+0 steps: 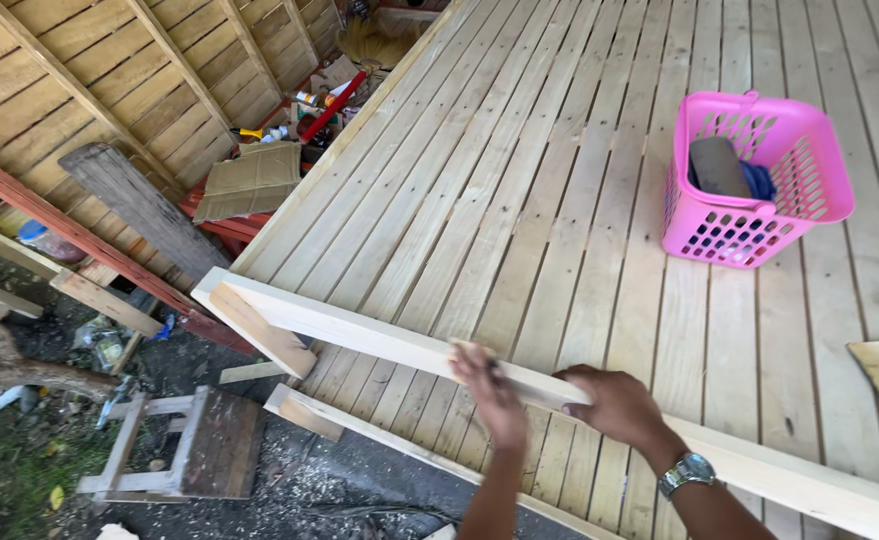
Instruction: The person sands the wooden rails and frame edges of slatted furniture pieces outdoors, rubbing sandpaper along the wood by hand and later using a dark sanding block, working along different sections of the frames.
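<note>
Both hands rest on a long pale wooden rail [379, 340] low in the frame. The left hand [489, 395] lies flat, fingers loose. The right hand [614, 405] curls over its top edge. A pink plastic basket [819, 150] sits on the wooden plank floor [519, 180], upper right.

left hand [489, 395]: bare; no glove, no ring visible; slightly motion-blurred, so fine detail of the fingers cannot be read.
left forearm: bare up to the bottom edge of the view; no sleeve, no band, no watch on it.
right hand [614, 405]: bare; no glove, no ring that can be made out.
right wrist: wristwatch [686, 471] worn here; round case, silver-coloured metal, pale dial with a greenish-blue tint; metal link bracelet in the same silver tone, wrapping the wrist.
right forearm: bare below the watch to the frame edge; no sleeve in view.
rest of body: outside the view; clothing cannot be told.
</note>
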